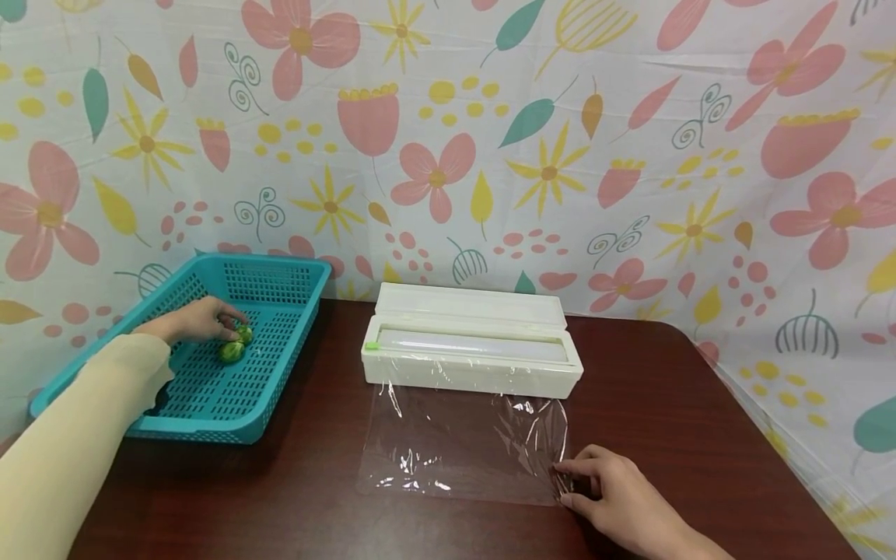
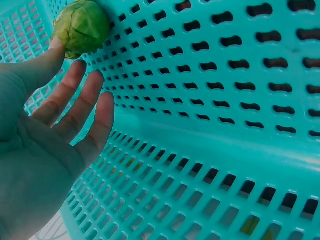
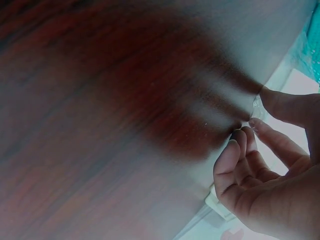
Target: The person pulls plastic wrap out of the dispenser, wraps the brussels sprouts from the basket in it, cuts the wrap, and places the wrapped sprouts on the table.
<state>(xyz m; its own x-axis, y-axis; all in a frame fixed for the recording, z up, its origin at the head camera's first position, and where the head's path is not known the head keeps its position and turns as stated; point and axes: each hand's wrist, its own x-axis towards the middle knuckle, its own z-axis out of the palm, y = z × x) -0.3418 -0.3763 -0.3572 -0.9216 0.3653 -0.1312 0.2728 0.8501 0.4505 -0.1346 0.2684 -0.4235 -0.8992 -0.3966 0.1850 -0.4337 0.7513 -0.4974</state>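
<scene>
Inside the teal plastic basket (image 1: 287, 365), my left hand (image 1: 203, 319) has its thumb against a green Brussels sprout (image 2: 82, 30). The index finger is hidden there, while the other fingers (image 2: 90, 90) are held off the sprout. Close by in the head view, another Brussels sprout (image 1: 231, 351) lies on the basket floor. My right hand (image 1: 623, 498) pinches the near right corner of a sheet of cling film (image 1: 448, 443), which gathers in creases at the fingertips. The film runs from a white cling film box (image 1: 469, 377) with its lid raised and a roll (image 1: 476, 346) inside.
A small green slider (image 1: 372, 345) sits at the left end of the box. The box and basket stand on a dark reddish-brown table (image 1: 672, 404). Behind them hangs a flower-patterned cloth (image 1: 448, 225). Something dark (image 1: 161, 398) shows in the basket beside the left sleeve.
</scene>
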